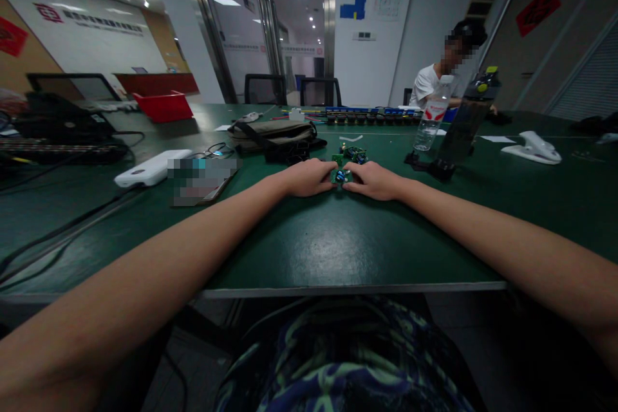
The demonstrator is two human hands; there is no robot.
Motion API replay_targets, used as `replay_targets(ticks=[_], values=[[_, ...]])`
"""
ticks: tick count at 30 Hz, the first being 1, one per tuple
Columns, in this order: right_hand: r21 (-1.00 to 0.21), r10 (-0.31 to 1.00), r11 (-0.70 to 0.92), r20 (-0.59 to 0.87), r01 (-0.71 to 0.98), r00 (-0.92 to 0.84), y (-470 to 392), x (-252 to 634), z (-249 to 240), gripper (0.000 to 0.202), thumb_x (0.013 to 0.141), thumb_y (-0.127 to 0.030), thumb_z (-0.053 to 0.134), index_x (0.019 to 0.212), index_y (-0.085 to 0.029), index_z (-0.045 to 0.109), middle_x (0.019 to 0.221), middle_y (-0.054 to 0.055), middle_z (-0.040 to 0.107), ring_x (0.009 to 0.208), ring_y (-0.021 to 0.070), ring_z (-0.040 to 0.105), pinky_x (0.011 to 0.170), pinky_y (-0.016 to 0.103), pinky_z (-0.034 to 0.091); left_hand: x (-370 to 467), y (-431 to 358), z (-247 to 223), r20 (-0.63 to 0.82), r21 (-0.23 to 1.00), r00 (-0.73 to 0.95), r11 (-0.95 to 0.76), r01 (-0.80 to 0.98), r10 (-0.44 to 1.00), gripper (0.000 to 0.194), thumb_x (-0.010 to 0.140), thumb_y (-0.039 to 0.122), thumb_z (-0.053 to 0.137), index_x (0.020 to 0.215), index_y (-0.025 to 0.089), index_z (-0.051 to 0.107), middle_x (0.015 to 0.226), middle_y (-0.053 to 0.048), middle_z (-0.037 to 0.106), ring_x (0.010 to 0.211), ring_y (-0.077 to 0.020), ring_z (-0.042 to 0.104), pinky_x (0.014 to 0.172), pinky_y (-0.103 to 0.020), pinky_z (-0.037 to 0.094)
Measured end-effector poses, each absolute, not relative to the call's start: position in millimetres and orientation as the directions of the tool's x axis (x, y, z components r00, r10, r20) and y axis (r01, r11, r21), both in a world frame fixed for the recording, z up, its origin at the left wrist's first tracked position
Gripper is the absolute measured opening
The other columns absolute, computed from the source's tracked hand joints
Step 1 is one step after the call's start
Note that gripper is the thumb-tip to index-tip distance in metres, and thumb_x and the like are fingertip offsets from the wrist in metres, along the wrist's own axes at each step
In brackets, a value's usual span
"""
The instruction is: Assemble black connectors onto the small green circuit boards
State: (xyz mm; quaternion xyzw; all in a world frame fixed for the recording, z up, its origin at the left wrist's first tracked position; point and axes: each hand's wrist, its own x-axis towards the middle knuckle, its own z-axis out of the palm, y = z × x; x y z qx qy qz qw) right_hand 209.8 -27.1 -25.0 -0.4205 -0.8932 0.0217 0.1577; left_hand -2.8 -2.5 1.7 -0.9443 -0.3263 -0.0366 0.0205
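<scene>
A white, rounded plastic device (149, 168) lay on the dark green table (313, 251). Rightward, the left hand's (311, 177) fingers gripped one edge of a small green circuit board with blue components (340, 176); the right hand's (375, 181) fingers pinched its opposite edge.

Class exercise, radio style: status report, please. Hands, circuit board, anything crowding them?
Left hand, right hand: both pinching small green circuit board. More boards just beyond. Bag past left hand.
</scene>
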Motion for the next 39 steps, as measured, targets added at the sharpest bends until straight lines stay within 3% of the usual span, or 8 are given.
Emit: replay_targets(ticks=[7, 16, 21, 26, 32, 39], values=[[-0.184, 0.747, 0.657, 0.286, 0.731, -0.600, -26.2, 209.7, -27.1, 0.023, 0.091, -0.032, 0.061, 0.108, -0.018, 0.058, 0.075, 0.000, 0.063, 0.065, 0.0155, 0.053, 0.065, 0.026, 0.032, -3.8, 0.4, -1.3, 0.116, 0.044, 0.796, -0.804, 0.593, 0.594, 0.022, 0.088, 0.040, 0.058, 0.085, 0.018, 0.057, 0.073, -0.002, 0.064, 0.063, -0.0155, 0.059, 0.058, -0.026, 0.037], [-0.165, 0.745, 0.659, 0.273, 0.734, -0.608, -26.8, 209.0, -26.2, 0.023, 0.091, -0.034, 0.058, 0.108, -0.018, 0.056, 0.073, 0.000, 0.062, 0.064, 0.0159, 0.053, 0.063, 0.025, 0.031, -3.5, 0.7, -2.4, 0.125, 0.081, 0.800, -0.810, 0.581, 0.587, 0.025, 0.086, 0.043, 0.061, 0.087, 0.018, 0.059, 0.076, -0.003, 0.066, 0.067, -0.0161, 0.061, 0.062, -0.025, 0.038], [-0.153, 0.738, 0.665, 0.285, 0.731, -0.612, -26.3, 209.3, -27.7, 0.023, 0.091, -0.033, 0.057, 0.108, -0.018, 0.056, 0.074, 0.001, 0.062, 0.064, 0.0163, 0.053, 0.063, 0.025, 0.030, -3.7, -0.1, -1.5, 0.134, 0.151, 0.805, -0.815, 0.559, 0.578, 0.035, 0.083, 0.052, 0.061, 0.085, 0.017, 0.059, 0.075, -0.003, 0.066, 0.067, -0.0156, 0.060, 0.062, -0.025, 0.038], [-0.145, 0.734, 0.669, 0.284, 0.729, -0.617, -26.1, 209.9, -28.0, 0.023, 0.091, -0.033, 0.057, 0.109, -0.018, 0.056, 0.075, 0.001, 0.063, 0.064, 0.0163, 0.053, 0.063, 0.025, 0.031, -2.4, 0.3, -0.8, 0.120, 0.179, 0.804, -0.810, 0.559, 0.582, 0.034, 0.086, 0.049, 0.055, 0.082, 0.016, 0.059, 0.071, -0.002, 0.063, 0.064, -0.0145, 0.057, 0.060, -0.025, 0.036], [-0.139, 0.736, 0.665, 0.288, 0.734, -0.612, -26.7, 209.3, -28.2, 0.024, 0.092, -0.035, 0.057, 0.109, -0.019, 0.056, 0.074, 0.001, 0.063, 0.065, 0.0168, 0.054, 0.063, 0.025, 0.031, -2.3, 0.0, -1.0, 0.109, 0.183, 0.804, -0.807, 0.562, 0.584, 0.032, 0.081, 0.048, 0.064, 0.083, 0.016, 0.059, 0.068, 0.000, 0.061, 0.063, -0.0139, 0.057, 0.061, -0.025, 0.036], [-0.151, 0.731, 0.670, 0.303, 0.727, -0.611, -27.8, 208.2, -28.6, 0.023, 0.091, -0.034, 0.058, 0.109, -0.019, 0.056, 0.073, 0.000, 0.062, 0.064, 0.0155, 0.053, 0.062, 0.024, 0.030, -1.3, 0.4, -0.2, 0.081, 0.208, 0.796, -0.791, 0.575, 0.600, 0.033, 0.080, 0.048, 0.061, 0.068, 0.018, 0.056, 0.057, 0.003, 0.053, 0.057, -0.0127, 0.052, 0.057, -0.025, 0.034]])
